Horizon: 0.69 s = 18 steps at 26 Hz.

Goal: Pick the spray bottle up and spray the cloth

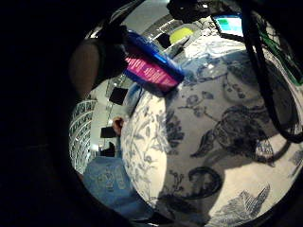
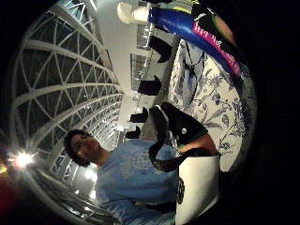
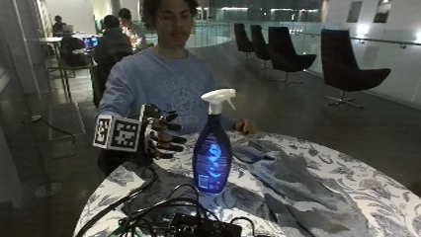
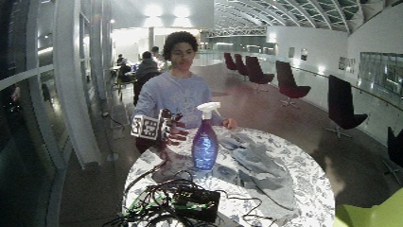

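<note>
Blue spray bottle (image 3: 212,157) with white trigger head standing upright on floral table (image 3: 368,190) at frame centre, gloved right hand (image 3: 161,138) hovering just left of it, fingers spread open, holding nothing, grey cloth (image 3: 296,185) lying crumpled right of bottle, bare hand (image 3: 246,127) resting at table's far edge.

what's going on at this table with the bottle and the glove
A person sits at a round table with a floral tablecloth. Their black-gloved right hand hovers beside a tall blue plastic spray bottle with a white trigger head, fingers loosely curled, not touching it. The bottle stands upright. A crumpled grey cloth lies beside it, unsprayed as far as shows.
</note>
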{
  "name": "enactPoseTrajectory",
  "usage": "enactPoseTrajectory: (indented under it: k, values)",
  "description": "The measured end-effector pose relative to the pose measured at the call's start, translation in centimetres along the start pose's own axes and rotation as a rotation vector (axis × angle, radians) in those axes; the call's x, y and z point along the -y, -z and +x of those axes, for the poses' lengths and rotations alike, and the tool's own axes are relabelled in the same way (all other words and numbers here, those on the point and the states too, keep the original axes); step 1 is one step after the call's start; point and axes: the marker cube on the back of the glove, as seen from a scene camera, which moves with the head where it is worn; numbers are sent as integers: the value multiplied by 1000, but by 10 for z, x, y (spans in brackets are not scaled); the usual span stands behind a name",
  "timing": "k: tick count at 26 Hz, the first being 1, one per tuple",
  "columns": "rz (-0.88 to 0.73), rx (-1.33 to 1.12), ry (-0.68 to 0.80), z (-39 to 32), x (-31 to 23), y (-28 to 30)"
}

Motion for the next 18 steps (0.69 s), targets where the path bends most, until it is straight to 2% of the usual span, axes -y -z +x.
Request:
enactPoseTrajectory:
  k: [18]
  values:
    - [22, -10, -62, 14, 83, -38]
